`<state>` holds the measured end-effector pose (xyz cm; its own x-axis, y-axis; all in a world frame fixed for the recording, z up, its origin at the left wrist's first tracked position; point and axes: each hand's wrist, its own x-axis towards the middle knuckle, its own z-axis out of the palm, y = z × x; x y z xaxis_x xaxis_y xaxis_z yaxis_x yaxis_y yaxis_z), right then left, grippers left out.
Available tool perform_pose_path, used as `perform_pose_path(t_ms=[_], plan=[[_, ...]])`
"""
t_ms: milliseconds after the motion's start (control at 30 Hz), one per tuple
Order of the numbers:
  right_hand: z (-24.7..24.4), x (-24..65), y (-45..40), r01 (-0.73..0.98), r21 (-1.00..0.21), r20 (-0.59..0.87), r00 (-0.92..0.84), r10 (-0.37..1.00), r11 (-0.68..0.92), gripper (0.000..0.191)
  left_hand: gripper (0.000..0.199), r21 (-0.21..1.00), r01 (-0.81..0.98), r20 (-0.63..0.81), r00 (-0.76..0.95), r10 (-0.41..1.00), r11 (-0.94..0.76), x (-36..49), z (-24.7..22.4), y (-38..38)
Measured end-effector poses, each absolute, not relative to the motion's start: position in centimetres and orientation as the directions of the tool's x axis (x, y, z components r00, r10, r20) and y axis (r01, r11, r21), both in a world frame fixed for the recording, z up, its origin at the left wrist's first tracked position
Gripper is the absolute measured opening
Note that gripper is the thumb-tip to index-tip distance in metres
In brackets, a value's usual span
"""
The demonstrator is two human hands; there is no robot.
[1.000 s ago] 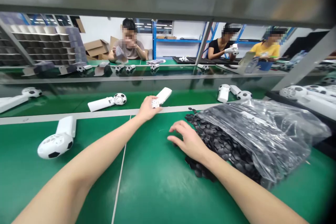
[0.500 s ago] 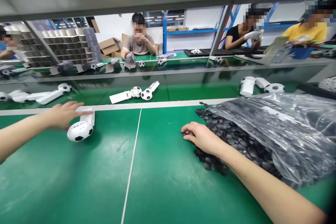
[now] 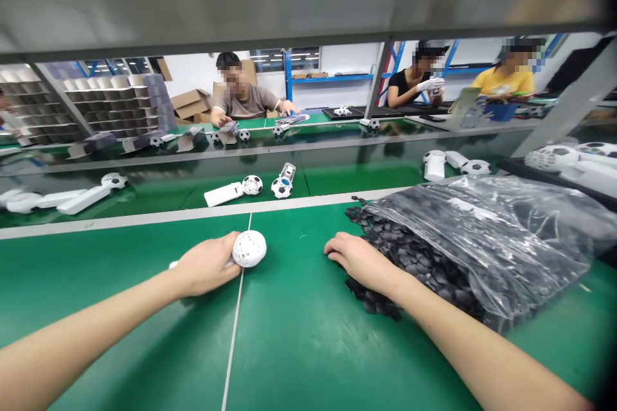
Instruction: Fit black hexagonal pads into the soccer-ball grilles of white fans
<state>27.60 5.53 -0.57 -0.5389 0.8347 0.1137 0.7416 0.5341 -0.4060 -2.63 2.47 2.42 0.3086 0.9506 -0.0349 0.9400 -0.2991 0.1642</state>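
1 white ball-headed device — gripped by the left hand.

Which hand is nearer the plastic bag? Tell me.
Right. The right hand is just left of the bag, by the black pieces; the left hand is farther left, gripping a white gadget.

Across the way, a person in a brown shirt is by some papers. Behind are cardboard boxes and a blue shelf. On the right, a person in yellow is behind a blue tub. Stacked boxes stand on the left.
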Motion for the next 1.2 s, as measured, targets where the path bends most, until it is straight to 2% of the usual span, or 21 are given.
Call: perform_pose_path(t_ms=[133,267,367,433,500,633,767,867,1000,1100,1200], plan=[[-0.8,28.1,5.8,0.714,-0.467,0.176,-0.503,0.846,0.522,0.015,0.026,0.172,0.945,-0.028,0.287,0.958,-0.278,0.2,1.5,3.5],[-0.8,28.4,6.0,0.673,-0.531,0.217,-0.478,0.851,0.514,0.015,0.033,0.234,0.925,-0.039,0.318,0.947,-0.301,2.9,1.2,4.5],[-0.4,28.4,6.1,0.653,-0.55,0.234,-0.477,0.847,0.52,0.015,0.052,0.299,0.889,-0.024,0.37,0.929,-0.347,4.9,1.0,5.1],[0.0,28.4,6.0,0.631,-0.564,0.264,-0.473,0.841,0.532,0.016,0.067,0.371,0.849,-0.02,0.413,0.911,-0.376,6.2,0.9,5.4],[0.2,28.3,5.9,0.593,-0.572,0.326,-0.471,0.82,0.567,0.015,0.074,0.458,0.806,-0.021,0.432,0.902,-0.375,7.0,0.7,5.5],[0.5,28.2,5.5,0.513,-0.576,0.472,-0.427,0.771,0.637,0.011,0.076,0.563,0.754,-0.013,0.418,0.908,-0.339,7.6,0.3,5.5],[0.6,28.0,5.2,0.472,-0.64,0.475,-0.378,0.795,0.607,0.01,0.072,0.633,0.695,-0.005,0.443,0.896,-0.34,7.2,0.1,5.8],[0.6,27.8,5.0,0.431,-0.658,0.462,-0.417,0.783,0.618,0.011,0.072,0.63,0.69,0.021,0.444,0.896,-0.356,7.1,-0.2,6.0],[0.3,27.2,4.6,0.411,-0.582,0.497,-0.502,0.707,0.701,0.013,0.074,0.598,0.698,0.063,0.448,0.892,-0.393,7.2,-0.5,6.0],[-0.2,26.9,4.6,0.436,-0.541,0.533,-0.483,0.694,0.719,0.013,0.076,0.585,0.704,0.089,0.439,0.894,-0.403,7.4,-0.4,5.9],[-0.8,26.8,4.7,0.436,-0.582,0.524,-0.444,0.726,0.687,0.015,0.07,0.571,0.711,0.106,0.432,0.895,-0.411,7.6,0.0,5.8]])
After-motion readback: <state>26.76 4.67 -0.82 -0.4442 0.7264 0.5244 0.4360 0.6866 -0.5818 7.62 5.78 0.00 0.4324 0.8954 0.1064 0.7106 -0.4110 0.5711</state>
